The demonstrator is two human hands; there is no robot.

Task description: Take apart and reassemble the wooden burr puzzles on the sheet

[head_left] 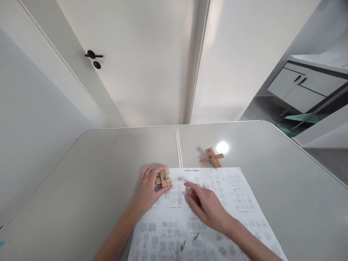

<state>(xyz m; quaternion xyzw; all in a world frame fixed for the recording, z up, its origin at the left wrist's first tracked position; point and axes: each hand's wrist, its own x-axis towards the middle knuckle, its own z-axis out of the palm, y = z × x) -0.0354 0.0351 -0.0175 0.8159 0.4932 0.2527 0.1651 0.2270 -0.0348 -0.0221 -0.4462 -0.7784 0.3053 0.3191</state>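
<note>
My left hand is wrapped round a small wooden block puzzle at the upper left edge of a printed sheet. Its thumb and fingers press on the puzzle's sides. Over the middle of the sheet is my right hand, holding nothing, its index finger stretched out to the left and the other fingers curled. A second wooden piece, cross-shaped with a dark mark on it, stands on the table just beyond the sheet's top edge.
The pale table has a seam running away from me. Behind it rise white doors with a black handle. A white cabinet stands at the far right.
</note>
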